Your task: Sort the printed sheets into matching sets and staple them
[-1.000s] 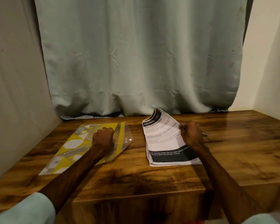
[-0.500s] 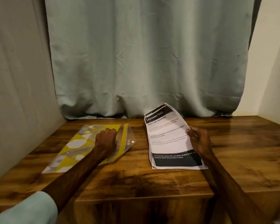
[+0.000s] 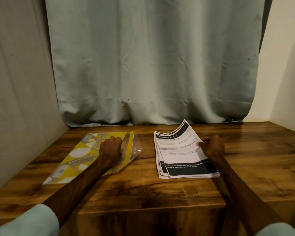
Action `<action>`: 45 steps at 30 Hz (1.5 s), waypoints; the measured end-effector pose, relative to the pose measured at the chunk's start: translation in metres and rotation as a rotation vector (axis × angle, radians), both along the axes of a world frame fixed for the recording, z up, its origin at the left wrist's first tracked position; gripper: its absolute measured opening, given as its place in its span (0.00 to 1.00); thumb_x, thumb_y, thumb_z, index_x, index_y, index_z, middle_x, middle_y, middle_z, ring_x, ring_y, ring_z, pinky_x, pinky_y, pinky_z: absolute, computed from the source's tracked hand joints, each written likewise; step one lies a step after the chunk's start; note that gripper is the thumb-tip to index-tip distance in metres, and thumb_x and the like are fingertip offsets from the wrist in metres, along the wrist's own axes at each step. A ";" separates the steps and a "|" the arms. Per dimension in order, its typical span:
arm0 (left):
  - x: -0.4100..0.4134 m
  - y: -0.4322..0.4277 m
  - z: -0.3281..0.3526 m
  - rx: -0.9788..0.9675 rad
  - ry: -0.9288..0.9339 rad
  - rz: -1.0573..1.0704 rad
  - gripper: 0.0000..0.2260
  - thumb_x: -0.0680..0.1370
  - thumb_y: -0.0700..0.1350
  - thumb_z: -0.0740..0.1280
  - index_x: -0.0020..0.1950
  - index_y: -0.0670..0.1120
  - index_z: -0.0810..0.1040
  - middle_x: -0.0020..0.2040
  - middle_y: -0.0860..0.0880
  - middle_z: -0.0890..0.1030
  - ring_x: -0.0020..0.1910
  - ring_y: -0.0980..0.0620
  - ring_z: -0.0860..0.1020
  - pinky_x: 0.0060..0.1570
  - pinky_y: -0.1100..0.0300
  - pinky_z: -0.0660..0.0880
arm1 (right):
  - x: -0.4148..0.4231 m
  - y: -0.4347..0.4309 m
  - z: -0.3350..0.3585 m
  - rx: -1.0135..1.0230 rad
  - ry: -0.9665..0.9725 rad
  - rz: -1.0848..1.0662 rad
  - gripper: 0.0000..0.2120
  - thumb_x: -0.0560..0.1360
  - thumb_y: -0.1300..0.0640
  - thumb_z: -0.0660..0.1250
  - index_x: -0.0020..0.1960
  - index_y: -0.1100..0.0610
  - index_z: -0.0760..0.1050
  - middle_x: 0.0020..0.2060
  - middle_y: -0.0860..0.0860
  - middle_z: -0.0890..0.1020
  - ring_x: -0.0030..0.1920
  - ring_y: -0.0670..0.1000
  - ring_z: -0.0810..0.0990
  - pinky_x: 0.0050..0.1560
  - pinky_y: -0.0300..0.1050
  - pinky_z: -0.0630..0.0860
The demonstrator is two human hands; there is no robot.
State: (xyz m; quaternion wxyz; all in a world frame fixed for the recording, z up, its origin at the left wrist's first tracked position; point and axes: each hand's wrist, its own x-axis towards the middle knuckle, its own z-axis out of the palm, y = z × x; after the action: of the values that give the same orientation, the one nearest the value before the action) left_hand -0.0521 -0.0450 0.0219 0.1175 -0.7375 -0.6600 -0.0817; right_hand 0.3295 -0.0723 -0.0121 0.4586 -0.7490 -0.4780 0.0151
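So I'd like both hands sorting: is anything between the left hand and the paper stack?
Nothing visible. The left hand rests on the yellow folder; only bare table separates it from the stack of sheets.

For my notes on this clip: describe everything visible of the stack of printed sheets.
The stack of printed sheets is white paper lying on the wooden table, right of centre, edges slightly fanned. The top page has a black header band reading DRESSING TABLE, small blurred text, and a black band with white lettering near its bottom. The far corners of the upper sheets curl upward. The right hand pinches their right edge.
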 end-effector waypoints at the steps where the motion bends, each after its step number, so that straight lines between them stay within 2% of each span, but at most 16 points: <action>1: 0.000 0.001 0.000 0.002 0.001 -0.001 0.12 0.81 0.45 0.67 0.63 0.45 0.73 0.63 0.44 0.76 0.63 0.42 0.76 0.60 0.51 0.73 | -0.002 -0.002 0.001 0.014 -0.012 -0.010 0.10 0.74 0.57 0.76 0.54 0.59 0.85 0.49 0.57 0.87 0.49 0.56 0.84 0.51 0.51 0.80; 5: 0.001 0.001 0.000 0.001 0.018 0.003 0.12 0.81 0.45 0.66 0.64 0.45 0.73 0.64 0.43 0.76 0.63 0.42 0.76 0.60 0.51 0.73 | -0.013 -0.009 0.002 0.047 -0.070 -0.026 0.08 0.77 0.58 0.73 0.56 0.56 0.84 0.51 0.56 0.86 0.51 0.58 0.84 0.51 0.55 0.82; 10: 0.002 0.000 -0.002 0.014 0.038 0.005 0.11 0.81 0.43 0.65 0.63 0.45 0.74 0.63 0.43 0.77 0.62 0.42 0.77 0.58 0.52 0.74 | -0.026 -0.015 0.006 0.101 -0.224 -0.074 0.08 0.77 0.62 0.72 0.56 0.57 0.85 0.48 0.57 0.87 0.46 0.58 0.84 0.43 0.47 0.78; 14: 0.001 0.000 -0.003 0.014 0.026 -0.001 0.11 0.81 0.43 0.66 0.63 0.45 0.74 0.62 0.44 0.77 0.62 0.42 0.77 0.58 0.52 0.74 | -0.033 -0.018 0.008 0.129 -0.267 0.005 0.07 0.77 0.61 0.72 0.55 0.58 0.84 0.47 0.56 0.86 0.44 0.57 0.83 0.40 0.44 0.76; 17: -0.001 0.002 -0.002 0.018 0.014 -0.010 0.11 0.80 0.43 0.66 0.62 0.45 0.74 0.62 0.44 0.77 0.62 0.42 0.77 0.58 0.52 0.74 | -0.031 -0.013 0.009 0.132 -0.175 0.105 0.06 0.79 0.56 0.70 0.53 0.58 0.78 0.47 0.54 0.83 0.47 0.56 0.82 0.44 0.52 0.80; 19: -0.002 0.003 -0.002 0.023 0.009 -0.012 0.11 0.80 0.43 0.66 0.62 0.45 0.74 0.62 0.44 0.77 0.61 0.42 0.77 0.57 0.51 0.74 | -0.025 -0.009 0.011 0.059 -0.122 0.144 0.10 0.79 0.56 0.70 0.56 0.60 0.76 0.50 0.56 0.82 0.50 0.56 0.80 0.46 0.50 0.77; 22: -0.002 0.002 -0.001 0.027 0.004 -0.013 0.10 0.80 0.43 0.66 0.61 0.45 0.74 0.61 0.44 0.78 0.61 0.42 0.77 0.57 0.52 0.74 | -0.019 -0.002 0.016 -0.072 0.060 0.108 0.17 0.72 0.61 0.78 0.58 0.64 0.78 0.55 0.60 0.83 0.52 0.59 0.81 0.47 0.47 0.75; 24: -0.002 0.002 -0.002 0.024 0.002 -0.014 0.10 0.80 0.43 0.66 0.61 0.45 0.74 0.61 0.44 0.78 0.61 0.42 0.77 0.57 0.51 0.74 | -0.015 0.001 0.020 -0.117 0.258 0.102 0.17 0.69 0.61 0.80 0.54 0.66 0.81 0.52 0.60 0.84 0.47 0.59 0.82 0.44 0.46 0.77; 26: -0.003 0.002 -0.002 0.025 -0.006 -0.012 0.10 0.80 0.42 0.66 0.61 0.46 0.74 0.61 0.44 0.78 0.61 0.42 0.77 0.57 0.52 0.74 | -0.007 0.004 0.023 -0.167 0.417 0.170 0.17 0.66 0.60 0.83 0.50 0.66 0.83 0.50 0.58 0.86 0.44 0.59 0.85 0.49 0.53 0.82; 29: -0.005 0.003 -0.002 0.018 -0.021 -0.007 0.10 0.80 0.42 0.66 0.62 0.46 0.74 0.61 0.44 0.77 0.61 0.42 0.77 0.58 0.51 0.74 | 0.003 0.010 0.021 -0.303 0.604 0.280 0.16 0.69 0.60 0.80 0.53 0.63 0.82 0.49 0.60 0.86 0.47 0.62 0.86 0.57 0.60 0.81; 33: -0.005 0.003 -0.002 0.013 -0.028 -0.007 0.11 0.80 0.42 0.67 0.62 0.46 0.74 0.61 0.44 0.77 0.61 0.42 0.77 0.58 0.51 0.74 | -0.013 0.002 0.026 -0.351 0.569 0.327 0.28 0.63 0.49 0.83 0.56 0.61 0.78 0.49 0.55 0.85 0.47 0.58 0.85 0.52 0.53 0.81; 35: -0.004 0.002 -0.001 0.016 -0.024 -0.005 0.11 0.79 0.43 0.67 0.61 0.46 0.74 0.61 0.44 0.77 0.60 0.42 0.77 0.57 0.51 0.74 | -0.027 -0.005 0.036 -0.330 0.484 0.335 0.15 0.76 0.58 0.75 0.58 0.62 0.77 0.50 0.54 0.82 0.48 0.56 0.81 0.47 0.48 0.77; 37: -0.003 0.000 0.000 0.015 -0.020 0.000 0.11 0.79 0.43 0.67 0.61 0.46 0.74 0.61 0.44 0.77 0.60 0.42 0.77 0.57 0.51 0.74 | -0.031 -0.004 0.045 -0.275 0.367 0.323 0.14 0.79 0.63 0.69 0.64 0.65 0.77 0.55 0.56 0.81 0.47 0.55 0.80 0.43 0.43 0.76; 39: -0.004 -0.001 0.003 0.004 -0.016 0.007 0.13 0.78 0.44 0.69 0.62 0.46 0.74 0.61 0.43 0.77 0.61 0.41 0.77 0.57 0.51 0.74 | -0.034 -0.002 0.059 -0.121 0.350 0.387 0.14 0.79 0.69 0.67 0.64 0.70 0.77 0.56 0.59 0.81 0.40 0.50 0.81 0.38 0.36 0.77; 42: -0.007 -0.002 0.006 -0.023 -0.055 0.001 0.15 0.76 0.45 0.70 0.62 0.47 0.74 0.62 0.43 0.76 0.62 0.41 0.76 0.59 0.50 0.73 | -0.044 -0.002 0.083 0.037 0.493 0.410 0.16 0.78 0.71 0.66 0.66 0.68 0.76 0.56 0.57 0.81 0.43 0.53 0.81 0.44 0.40 0.79; 45: -0.012 -0.002 0.011 -0.051 -0.139 -0.013 0.15 0.76 0.44 0.72 0.61 0.47 0.75 0.63 0.43 0.75 0.63 0.41 0.75 0.59 0.50 0.73 | -0.061 0.000 0.100 0.024 0.633 0.451 0.14 0.78 0.68 0.68 0.63 0.65 0.78 0.53 0.57 0.81 0.40 0.53 0.79 0.36 0.36 0.79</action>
State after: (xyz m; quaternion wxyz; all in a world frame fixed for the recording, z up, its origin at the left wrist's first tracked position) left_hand -0.0640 -0.0466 0.0332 0.0519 -0.7371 -0.6637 -0.1166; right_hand 0.2683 -0.0726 0.0879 0.5772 -0.5780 -0.4658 0.3404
